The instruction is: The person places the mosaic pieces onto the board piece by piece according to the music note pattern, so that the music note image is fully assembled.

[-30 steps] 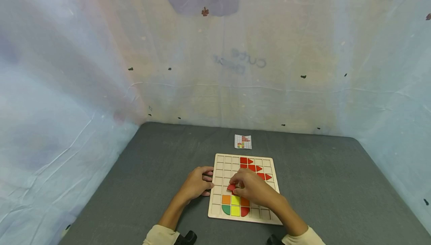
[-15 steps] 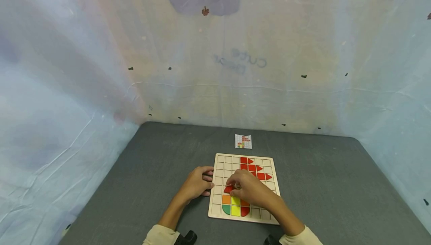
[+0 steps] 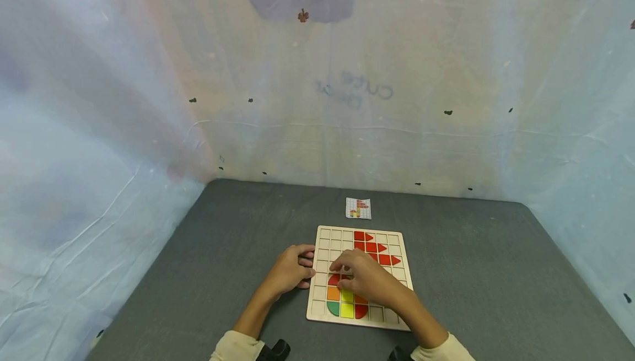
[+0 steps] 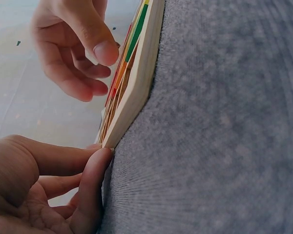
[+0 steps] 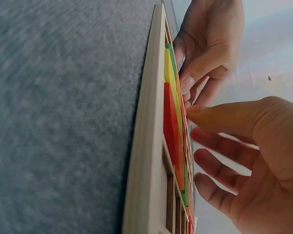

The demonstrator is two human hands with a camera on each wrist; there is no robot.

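A pale wooden grid board [image 3: 321, 251] lies on the table, with flat coloured pieces in some of its squares. My left hand [image 3: 288, 270] is at its left edge; the thumb and forefinger touch the rim, as the left wrist view also shows. Over the lower middle of the board is my right hand [image 3: 367, 278], fingers loosely bent and apart. Beside its thumb a red quarter-round piece [image 3: 333, 280] sits in a square, above an orange square piece [image 3: 333, 294]. The right thumb [image 5: 200, 114] lies close against the pieces. My right hand hides part of the board's middle.
A small printed pattern card [image 3: 358, 209] lies beyond the board. Red pieces [image 3: 371, 247] run across the upper rows; green [image 3: 333, 308], yellow [image 3: 346, 310] and red ones fill part of the bottom. A pale sheet [image 3: 317, 146] hangs around the grey table [image 3: 476, 262].
The red quarter-round piece, held in my right fingers earlier, has moved left and turned flat into its square; the right fingers have loosened. My left hand has stayed at the board's edge.
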